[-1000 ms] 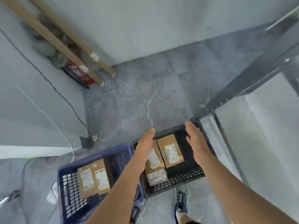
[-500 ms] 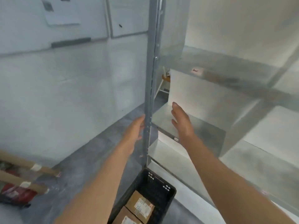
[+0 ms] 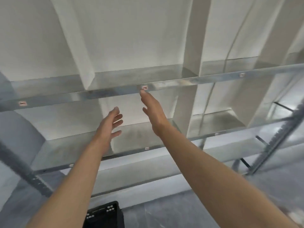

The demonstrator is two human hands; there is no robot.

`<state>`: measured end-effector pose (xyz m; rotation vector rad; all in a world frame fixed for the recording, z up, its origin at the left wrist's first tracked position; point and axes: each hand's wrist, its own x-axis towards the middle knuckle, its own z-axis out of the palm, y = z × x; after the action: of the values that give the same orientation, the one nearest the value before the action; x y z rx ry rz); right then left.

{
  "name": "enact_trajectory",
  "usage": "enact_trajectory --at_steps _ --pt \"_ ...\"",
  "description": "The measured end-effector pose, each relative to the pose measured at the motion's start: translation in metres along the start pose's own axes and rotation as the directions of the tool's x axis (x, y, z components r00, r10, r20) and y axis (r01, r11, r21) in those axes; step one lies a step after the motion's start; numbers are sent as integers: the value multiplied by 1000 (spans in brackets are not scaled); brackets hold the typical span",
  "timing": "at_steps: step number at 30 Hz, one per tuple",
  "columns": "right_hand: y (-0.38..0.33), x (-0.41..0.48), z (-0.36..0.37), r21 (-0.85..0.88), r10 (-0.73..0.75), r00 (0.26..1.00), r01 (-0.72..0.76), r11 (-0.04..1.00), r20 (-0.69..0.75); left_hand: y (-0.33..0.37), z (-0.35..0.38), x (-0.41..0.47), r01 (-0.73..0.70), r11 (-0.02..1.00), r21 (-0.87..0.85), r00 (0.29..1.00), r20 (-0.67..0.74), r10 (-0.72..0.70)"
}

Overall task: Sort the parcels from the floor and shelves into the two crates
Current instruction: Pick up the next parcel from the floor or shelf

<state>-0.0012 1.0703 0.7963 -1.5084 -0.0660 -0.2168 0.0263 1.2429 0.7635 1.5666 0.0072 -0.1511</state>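
Note:
Both arms reach up toward a metal shelving unit. My left hand is open with loosely spread fingers, in front of the middle shelf. My right hand is open with straight fingers, its fingertips just under the front edge of the upper shelf. Neither hand holds anything. No parcel shows on the shelves in view. A corner of the black crate sits on the floor at the bottom, between my forearms; its contents are hidden.
Galvanised shelves run left to right with small labels on their front edges. White wall columns stand behind them. A perforated upright stands at the right, another at the lower left. Grey tiled floor lies below.
My view swung up from the crates on the floor to the shelves. Both hands rose from the black crate's rim to shelf height. The blue crate left the view.

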Motion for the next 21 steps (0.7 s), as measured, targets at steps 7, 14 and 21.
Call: enact_trajectory --at_steps 7,14,21 --pt "-4 -55 -199 -18 32 945 -40 999 -326 -8 208 -1 39 997 68 947 315 -58" --pt "8 -121 -375 32 85 830 -81 996 -551 -31 407 -19 34 986 166 819 560 -123" --pt "36 -188 -498 78 143 653 -128 989 -744 -80 563 -57 48 960 277 628 739 -245"
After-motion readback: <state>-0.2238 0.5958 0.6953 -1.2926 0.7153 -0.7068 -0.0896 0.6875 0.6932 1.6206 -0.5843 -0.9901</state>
